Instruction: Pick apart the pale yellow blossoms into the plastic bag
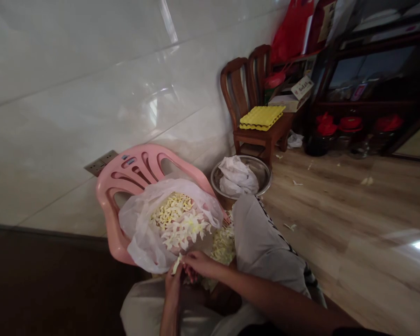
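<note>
A small white flower [177, 264] stands up between the fingers of my left hand [173, 279], which is closed around its lower end. My right hand [198, 262] comes in from the right, its thumb and finger pinched together against the same flower. Just beyond both hands, a translucent plastic bag [140, 238] lies spread open on a pink plastic chair [107, 210]. Inside the bag are yellowish buds [173, 207] and larger opened white flowers [189, 228]. Below my right wrist, more pale flowers [224, 245] lie between my legs, partly hidden by my arm.
A metal basin [266, 179] holding a white plastic bag [236, 175] stands right of the chair. Behind it, a wooden chair [233, 86] bears yellow egg trays [262, 116] and an open box [290, 100]. Red-lidded jars [350, 126] line the cabinet. Petal scraps [290, 227] dot the floor.
</note>
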A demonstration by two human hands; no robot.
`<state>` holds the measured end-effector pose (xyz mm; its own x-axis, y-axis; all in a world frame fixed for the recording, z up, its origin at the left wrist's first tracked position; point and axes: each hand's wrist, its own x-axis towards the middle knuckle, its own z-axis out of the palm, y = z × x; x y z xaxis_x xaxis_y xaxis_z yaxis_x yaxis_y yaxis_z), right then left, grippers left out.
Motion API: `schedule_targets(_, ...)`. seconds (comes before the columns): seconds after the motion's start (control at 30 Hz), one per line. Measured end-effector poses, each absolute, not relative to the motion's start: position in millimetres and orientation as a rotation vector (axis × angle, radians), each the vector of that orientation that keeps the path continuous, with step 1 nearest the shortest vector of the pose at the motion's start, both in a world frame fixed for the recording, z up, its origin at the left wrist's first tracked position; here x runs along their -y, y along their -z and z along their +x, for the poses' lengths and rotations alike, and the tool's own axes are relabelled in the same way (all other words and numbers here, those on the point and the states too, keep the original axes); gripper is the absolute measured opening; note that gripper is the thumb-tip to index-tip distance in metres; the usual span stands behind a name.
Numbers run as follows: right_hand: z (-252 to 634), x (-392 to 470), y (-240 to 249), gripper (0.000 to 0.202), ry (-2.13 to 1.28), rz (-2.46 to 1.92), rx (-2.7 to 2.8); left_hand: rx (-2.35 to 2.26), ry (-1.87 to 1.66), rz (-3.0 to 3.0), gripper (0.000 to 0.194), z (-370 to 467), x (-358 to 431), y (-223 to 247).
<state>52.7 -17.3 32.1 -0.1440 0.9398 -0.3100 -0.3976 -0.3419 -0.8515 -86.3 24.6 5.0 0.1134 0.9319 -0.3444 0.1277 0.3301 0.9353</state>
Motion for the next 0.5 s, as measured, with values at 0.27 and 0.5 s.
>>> schedule_targets(0.27,47.1,19.2,-24.2,0.052,-1.715,-1.129,0.746,-1.395,-0.752,1.214,0.053,-78.5,-17.2,-18.0)
schedule_targets(0.5,46.2,25.1,-22.3,0.054,-1.520,-1.409,0.905,-1.405,-0.798,1.345,0.053,-75.3,-16.2,-12.9)
